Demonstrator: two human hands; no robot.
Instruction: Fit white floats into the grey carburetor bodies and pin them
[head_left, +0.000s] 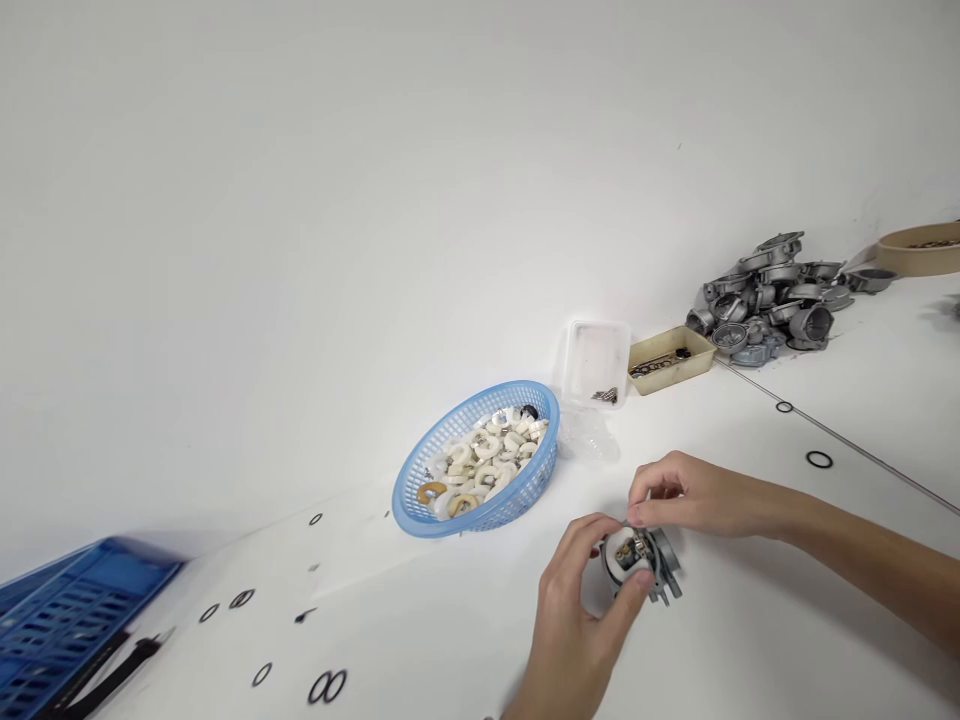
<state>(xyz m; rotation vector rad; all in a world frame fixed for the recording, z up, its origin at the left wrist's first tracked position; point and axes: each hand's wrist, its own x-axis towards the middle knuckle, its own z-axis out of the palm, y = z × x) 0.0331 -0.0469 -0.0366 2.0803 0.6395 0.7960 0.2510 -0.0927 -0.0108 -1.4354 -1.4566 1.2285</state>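
Left hand (574,610) grips a carburetor body (666,562) as the right hand's (679,490) bent fingers meet its far edge, apparently seating the white float (612,562)

Body sits between both hands' fingertips, the right's hold impossible to tell; next move likely calls for steady left support, blue basket (405,515) of floats (487,475) beyond

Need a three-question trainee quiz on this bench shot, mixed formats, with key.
1. What mostly fills the blue basket?
2. True or false: the left hand has its thumb and fingers on the grey metal part.
3. Fill in: the cream tray stands between the white tray and the ____.

Key:
1. White ring-shaped pieces.
2. True.
3. Heap of grey castings.
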